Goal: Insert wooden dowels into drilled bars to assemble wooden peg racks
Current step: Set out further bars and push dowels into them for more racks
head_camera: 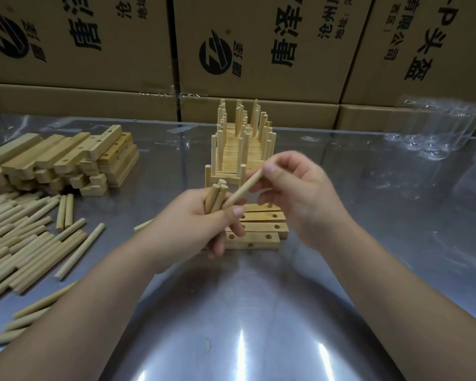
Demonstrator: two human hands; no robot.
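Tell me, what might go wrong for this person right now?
The left hand clutches a bundle of dowels while the right hand pulls one dowel free; the others might slip out. A dropped dowel could roll across the smooth metal table or knock the finished racks behind.

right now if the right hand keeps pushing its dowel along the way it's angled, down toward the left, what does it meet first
Probably the left hand: the dowel held by the right hand already points into the bundle of dowels gripped there. Depth is unclear.
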